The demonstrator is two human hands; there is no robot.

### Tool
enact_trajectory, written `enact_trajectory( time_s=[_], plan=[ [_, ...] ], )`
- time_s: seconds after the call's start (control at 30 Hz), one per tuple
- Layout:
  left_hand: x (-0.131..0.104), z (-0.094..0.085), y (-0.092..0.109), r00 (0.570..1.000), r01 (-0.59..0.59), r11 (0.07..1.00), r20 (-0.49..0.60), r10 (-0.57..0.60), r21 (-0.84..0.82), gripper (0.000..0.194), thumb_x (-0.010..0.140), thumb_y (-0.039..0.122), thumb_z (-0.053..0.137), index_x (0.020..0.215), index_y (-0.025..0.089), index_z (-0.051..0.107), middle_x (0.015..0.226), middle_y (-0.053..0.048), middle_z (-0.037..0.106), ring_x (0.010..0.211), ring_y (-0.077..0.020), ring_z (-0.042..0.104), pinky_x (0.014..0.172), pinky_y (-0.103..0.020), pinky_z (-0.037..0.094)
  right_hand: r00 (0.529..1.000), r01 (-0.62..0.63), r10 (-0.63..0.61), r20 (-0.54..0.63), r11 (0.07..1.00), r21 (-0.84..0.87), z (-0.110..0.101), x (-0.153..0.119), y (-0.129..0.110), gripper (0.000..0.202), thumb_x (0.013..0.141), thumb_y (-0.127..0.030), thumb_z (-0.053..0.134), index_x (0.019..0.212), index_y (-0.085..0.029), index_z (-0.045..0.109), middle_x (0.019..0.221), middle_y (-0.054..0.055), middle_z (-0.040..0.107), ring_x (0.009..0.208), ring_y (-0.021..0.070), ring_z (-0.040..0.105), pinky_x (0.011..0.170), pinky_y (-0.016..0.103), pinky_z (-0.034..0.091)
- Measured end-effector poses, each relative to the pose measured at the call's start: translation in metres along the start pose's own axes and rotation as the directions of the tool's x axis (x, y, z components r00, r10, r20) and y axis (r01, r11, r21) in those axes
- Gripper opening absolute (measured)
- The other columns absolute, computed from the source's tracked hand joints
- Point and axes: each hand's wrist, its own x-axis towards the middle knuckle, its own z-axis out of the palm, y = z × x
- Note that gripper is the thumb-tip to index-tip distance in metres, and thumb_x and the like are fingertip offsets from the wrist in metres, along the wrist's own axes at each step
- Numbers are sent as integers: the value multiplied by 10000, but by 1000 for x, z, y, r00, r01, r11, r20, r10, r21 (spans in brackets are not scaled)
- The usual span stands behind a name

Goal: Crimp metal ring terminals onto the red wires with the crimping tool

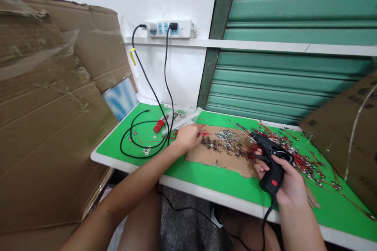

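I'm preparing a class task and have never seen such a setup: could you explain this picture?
There is no machine, only a person's two bare hands, seen by a camera worn on the head, looking forward and down. The right hand holds a black corded tool. The left hand is at the cardboard sheet, by red wires; whether its fingers grip one is unclear. Shiny metal parts lie on the cardboard; the green tabletop holds a clear plastic bag and a red spool-like piece.
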Motion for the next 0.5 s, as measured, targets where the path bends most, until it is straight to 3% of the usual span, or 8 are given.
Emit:
enact_trajectory(
  time_s=[0.27,0.4,0.5],
  plan=[
    [2,3,-11,989,-107,991,-115,97,-84,222,953,275,570,942,194,777,961,-87,732,950,-240,685,809,-321,546,997,33,-30,65,998,-58,-1,-2,1,299,595,-240,843,870,-190,737,769,28,634,525,100,429,473,233,559],
    [-5,7,-10,959,-204,977,-213,187,-62,218,973,289,562,1005,179,748,1067,-114,707,1028,-247,656,874,-342,545,995,63,-56,83,994,-89,4,-7,2,260,619,-241,830,863,-190,758,723,32,622,501,105,418,433,235,522],
    [-11,12,-8,955,-247,967,-186,230,-69,196,981,265,541,1012,179,714,1014,-94,726,957,-223,662,845,-327,543,991,89,-77,107,989,-115,7,-11,2,267,623,-242,827,879,-202,768,795,51,680,468,83,380,394,219,477]
  ],
)
